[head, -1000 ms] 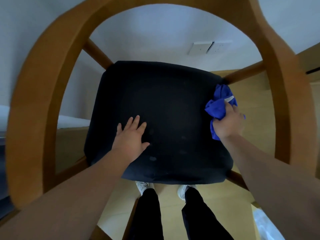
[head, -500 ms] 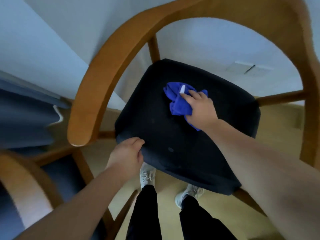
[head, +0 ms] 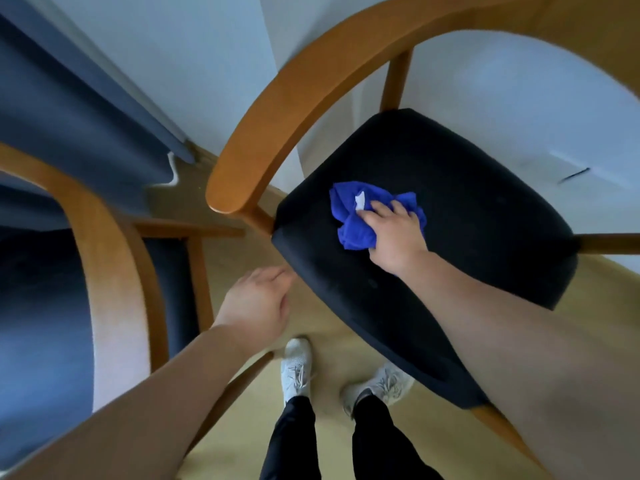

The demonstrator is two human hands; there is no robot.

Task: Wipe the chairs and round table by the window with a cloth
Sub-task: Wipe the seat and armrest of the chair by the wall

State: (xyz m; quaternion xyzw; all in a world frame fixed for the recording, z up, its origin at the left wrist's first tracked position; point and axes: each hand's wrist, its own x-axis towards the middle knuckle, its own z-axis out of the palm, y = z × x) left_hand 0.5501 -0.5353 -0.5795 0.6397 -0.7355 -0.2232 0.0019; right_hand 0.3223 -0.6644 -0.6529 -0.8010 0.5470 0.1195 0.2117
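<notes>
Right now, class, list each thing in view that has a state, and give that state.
blue cloth, bunched on the seat under the right hand.
right hand, grips the cloth against the seat.
left hand, holds nothing, beside the seat's front edge.
second chair, untouched at left.

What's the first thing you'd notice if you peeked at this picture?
The bright blue cloth jumps out first, bunched on the black chair seat at the right, with the right hand holding it there. Next comes the big curved wooden arm, sweeping over the seat from the top. Down at the bottom, two white shoes stand on the tan floor.
</notes>
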